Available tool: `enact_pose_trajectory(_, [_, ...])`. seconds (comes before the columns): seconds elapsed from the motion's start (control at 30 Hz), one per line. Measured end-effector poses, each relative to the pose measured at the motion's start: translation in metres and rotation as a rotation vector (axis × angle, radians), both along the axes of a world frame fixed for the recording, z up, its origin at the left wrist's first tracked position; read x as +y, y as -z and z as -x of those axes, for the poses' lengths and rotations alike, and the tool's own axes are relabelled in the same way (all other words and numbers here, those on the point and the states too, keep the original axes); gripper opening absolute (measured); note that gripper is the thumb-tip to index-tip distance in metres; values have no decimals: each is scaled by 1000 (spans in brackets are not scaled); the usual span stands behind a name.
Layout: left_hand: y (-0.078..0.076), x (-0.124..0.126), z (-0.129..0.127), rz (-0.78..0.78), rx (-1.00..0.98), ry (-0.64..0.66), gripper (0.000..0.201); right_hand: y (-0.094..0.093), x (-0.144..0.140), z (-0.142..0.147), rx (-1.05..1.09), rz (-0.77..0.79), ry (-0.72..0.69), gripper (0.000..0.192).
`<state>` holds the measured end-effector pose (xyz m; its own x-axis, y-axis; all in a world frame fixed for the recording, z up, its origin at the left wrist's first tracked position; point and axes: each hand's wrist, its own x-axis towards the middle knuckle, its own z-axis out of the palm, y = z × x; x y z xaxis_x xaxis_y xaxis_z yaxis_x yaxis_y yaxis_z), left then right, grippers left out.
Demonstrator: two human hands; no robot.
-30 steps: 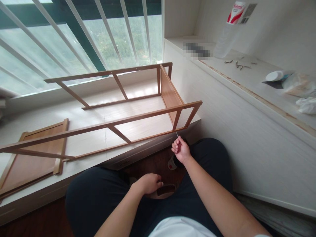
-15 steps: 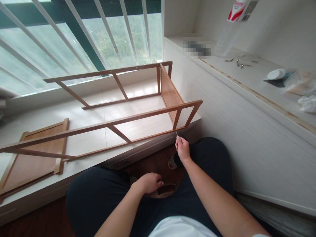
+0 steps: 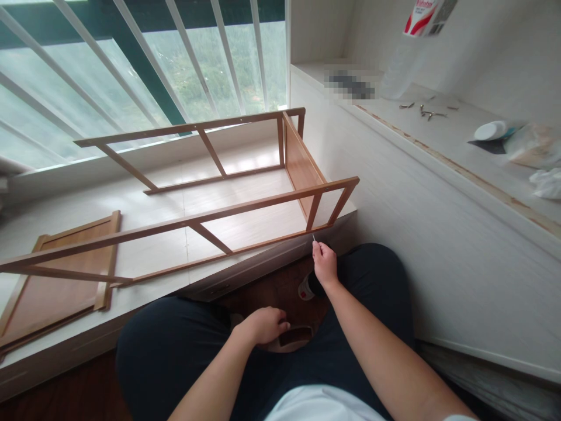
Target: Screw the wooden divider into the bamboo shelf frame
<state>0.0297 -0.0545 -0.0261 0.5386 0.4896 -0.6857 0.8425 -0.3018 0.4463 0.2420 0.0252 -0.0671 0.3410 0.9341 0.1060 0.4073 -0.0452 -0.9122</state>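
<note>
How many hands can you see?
2. The right hand pinches a thin metal tool by the wooden frame; the left hand rests low between the knees.

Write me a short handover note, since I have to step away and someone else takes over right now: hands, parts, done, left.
Right hand: pinches a thin metal tool, its tip at the near bottom rail of the wooden frame.
Left hand: rests on a small dark box between the knees.
Parts: frame lies on its side on the window ledge; loose wooden panel flat at its left; screws on the side shelf.
Done: end panel and rails joined.
Left: the loose panel is not fitted.
</note>
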Motion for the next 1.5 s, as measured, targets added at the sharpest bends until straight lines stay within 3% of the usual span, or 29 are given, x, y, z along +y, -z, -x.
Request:
enact_pose_trajectory(0.8, [-2, 0, -1, -5, 12, 0, 41, -9, -1, -4, -368, 80, 3, 41])
enact_pose_trajectory(1.5, [1, -1, 0, -13, 6, 2, 41, -6, 1, -6, -258, 77, 14, 44])
